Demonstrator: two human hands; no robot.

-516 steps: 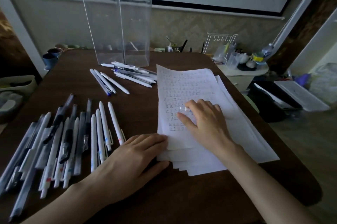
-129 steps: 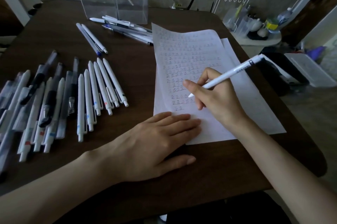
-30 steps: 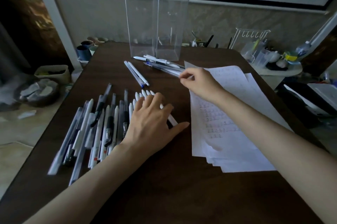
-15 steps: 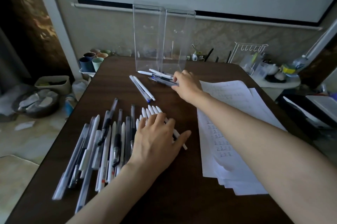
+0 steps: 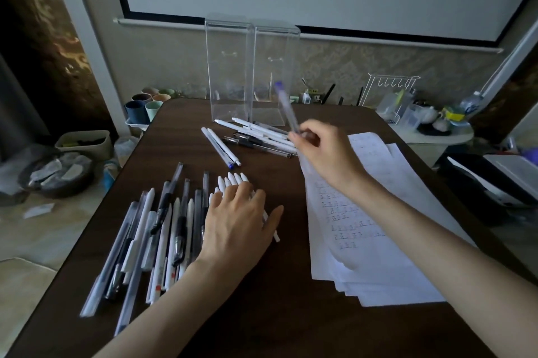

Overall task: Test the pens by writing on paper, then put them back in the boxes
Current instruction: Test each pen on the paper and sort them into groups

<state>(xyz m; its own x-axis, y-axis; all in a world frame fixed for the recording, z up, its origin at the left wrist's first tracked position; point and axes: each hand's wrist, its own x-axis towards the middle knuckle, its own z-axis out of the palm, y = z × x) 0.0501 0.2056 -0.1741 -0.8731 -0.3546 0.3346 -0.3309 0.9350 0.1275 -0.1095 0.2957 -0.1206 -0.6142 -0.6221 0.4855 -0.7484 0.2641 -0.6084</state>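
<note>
My right hand (image 5: pixel 323 151) pinches a clear pen with a blue cap (image 5: pixel 286 108) and holds it upright, blurred, above a loose pile of pens (image 5: pixel 256 136) at the table's far middle. My left hand (image 5: pixel 237 221) lies flat with straight fingers on a row of white pens (image 5: pixel 233 178). More pens, white and clear, lie in a big spread (image 5: pixel 157 229) to its left. A stack of paper sheets (image 5: pixel 364 241) with rows of small written marks lies on the right. Two tall clear plastic boxes (image 5: pixel 250 72) stand at the far edge.
The dark wooden table (image 5: pixel 276 325) carries everything. Two white pens (image 5: pixel 219 146) lie apart between the piles. Cups (image 5: pixel 145 107) stand left of the table's far corner. A wire rack and cluttered side table (image 5: pixel 422 113) stand at the right.
My right hand has lifted a clear blue-capped pen out of the far pile and drawn back toward the paper. My left hand stays flat on the white pens.
</note>
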